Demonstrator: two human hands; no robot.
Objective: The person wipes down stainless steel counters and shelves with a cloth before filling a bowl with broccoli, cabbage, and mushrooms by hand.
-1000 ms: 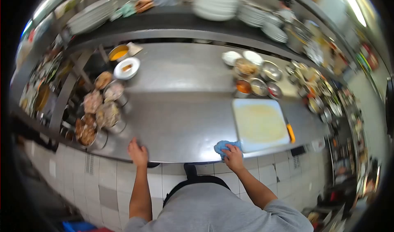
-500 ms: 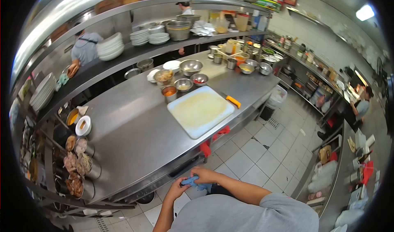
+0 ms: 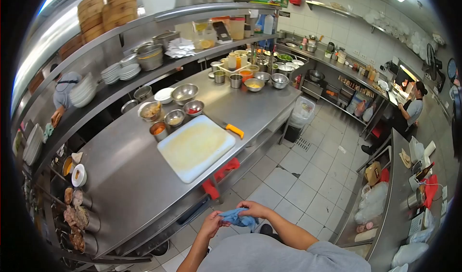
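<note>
Low in front of my body, both hands are closed on a crumpled blue cloth (image 3: 239, 217). My left hand (image 3: 211, 225) grips its left end with the fingertips. Its upper right side is pinched in my right hand (image 3: 254, 210). The cloth hangs in the air between them, apart from the steel worktable (image 3: 139, 176). On that table, ahead of my hands, lies a white cutting board (image 3: 196, 148) with yellowish stains. A knife with an orange handle (image 3: 235, 130) rests by the board's far right corner.
Metal bowls (image 3: 185, 93) and sauce pots stand behind the board. Containers of meat (image 3: 77, 216) line the table's left end. Red cloth (image 3: 226, 170) hangs under the front edge. A bin (image 3: 301, 112) stands past the right end. Another person (image 3: 412, 111) is at the far right, one behind the shelf.
My view has turned to the right. The blue cloth is more spread out between my hands, which have moved slightly apart.
</note>
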